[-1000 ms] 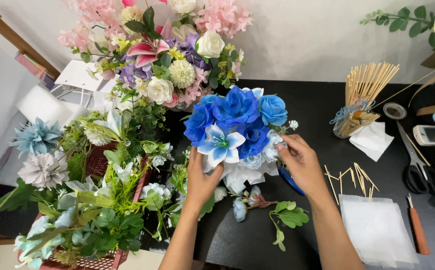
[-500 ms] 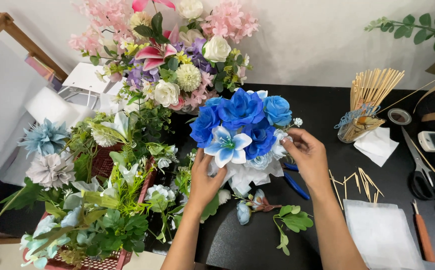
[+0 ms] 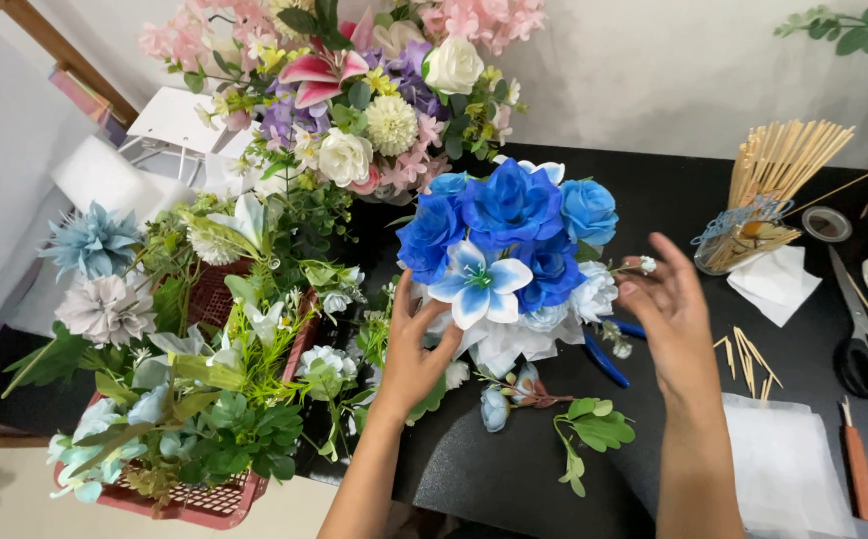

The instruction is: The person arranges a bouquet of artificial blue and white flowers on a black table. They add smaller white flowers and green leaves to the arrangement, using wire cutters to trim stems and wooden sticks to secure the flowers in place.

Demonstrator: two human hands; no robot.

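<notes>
Head view: blue bouquet (image 3: pixel 514 245) upright, blooms toward camera, left hand (image 3: pixel 416 344) cupping it, right hand (image 3: pixel 668 309) released beside.

Open black desk (image 3: pixel 494 479) near the front edge. Blocked at the left edge by a red basket (image 3: pixel 216 499), at the right edge by scissors (image 3: pixel 865 339) and sticks (image 3: pixel 748 359).
</notes>
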